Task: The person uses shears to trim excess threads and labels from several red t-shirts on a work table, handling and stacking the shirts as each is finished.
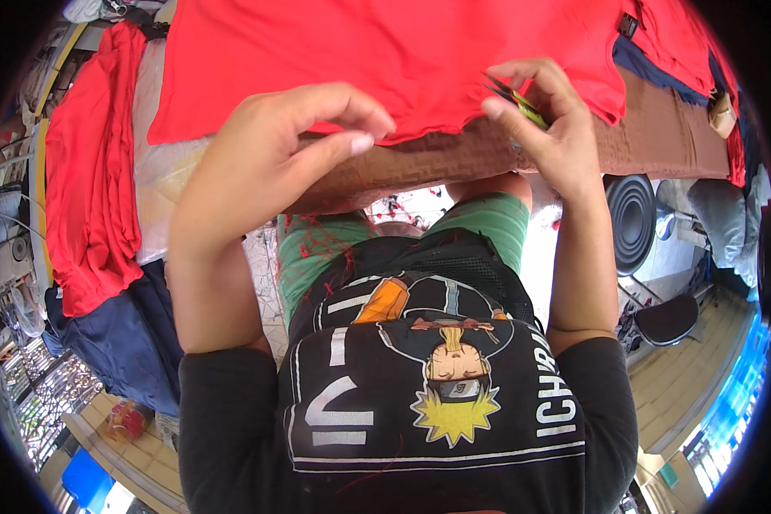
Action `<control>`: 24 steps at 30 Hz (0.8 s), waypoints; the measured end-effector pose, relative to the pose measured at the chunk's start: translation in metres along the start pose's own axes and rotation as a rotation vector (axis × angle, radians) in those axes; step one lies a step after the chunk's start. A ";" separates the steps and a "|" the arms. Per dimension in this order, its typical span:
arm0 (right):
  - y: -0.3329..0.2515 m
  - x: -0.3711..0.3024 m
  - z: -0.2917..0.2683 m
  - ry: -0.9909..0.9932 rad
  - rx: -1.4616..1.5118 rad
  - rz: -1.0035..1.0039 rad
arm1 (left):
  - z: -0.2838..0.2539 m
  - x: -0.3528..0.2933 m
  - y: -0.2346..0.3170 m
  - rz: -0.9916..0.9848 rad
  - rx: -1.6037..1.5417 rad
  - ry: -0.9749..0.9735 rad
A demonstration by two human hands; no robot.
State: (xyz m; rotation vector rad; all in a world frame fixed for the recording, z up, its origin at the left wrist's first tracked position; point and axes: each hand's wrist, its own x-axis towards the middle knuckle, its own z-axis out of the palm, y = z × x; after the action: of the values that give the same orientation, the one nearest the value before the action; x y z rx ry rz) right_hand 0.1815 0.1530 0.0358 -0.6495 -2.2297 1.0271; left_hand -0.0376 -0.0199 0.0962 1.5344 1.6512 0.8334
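Red fabric [385, 68] is lying across the brown surface [660, 141]; near the fabric's edge, the left hand [287, 128], thumb and fingers parted, and right hand [565, 128], clamped on yellow-green snips [531, 112], are hovering apart.

The bare left forearm [214, 283] extends toward the far side, wrist bent, so the left grip [274, 137] points right, fingers arched, thumb apart on their near side. Well apart, the right forearm [581, 257] extends far too; the right grip [565, 128] angles left, index finger arched, thumb nearer, in a hold.
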 end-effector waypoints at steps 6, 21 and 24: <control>0.008 -0.009 0.013 -0.252 -0.091 0.048 | 0.051 0.017 -0.047 0.019 0.121 0.313; 0.042 -0.013 0.032 -0.076 0.136 0.305 | 0.030 -0.049 -0.041 -0.183 0.065 -0.298; 0.039 -0.013 0.029 -0.083 0.111 0.313 | 0.012 -0.029 -0.022 -0.404 0.239 -0.271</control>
State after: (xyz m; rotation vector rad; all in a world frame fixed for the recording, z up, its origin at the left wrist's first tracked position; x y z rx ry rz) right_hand 0.1780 0.1531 -0.0146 -0.9419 -2.1655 1.3425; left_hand -0.0388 -0.0503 0.0735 1.3275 1.8138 0.2108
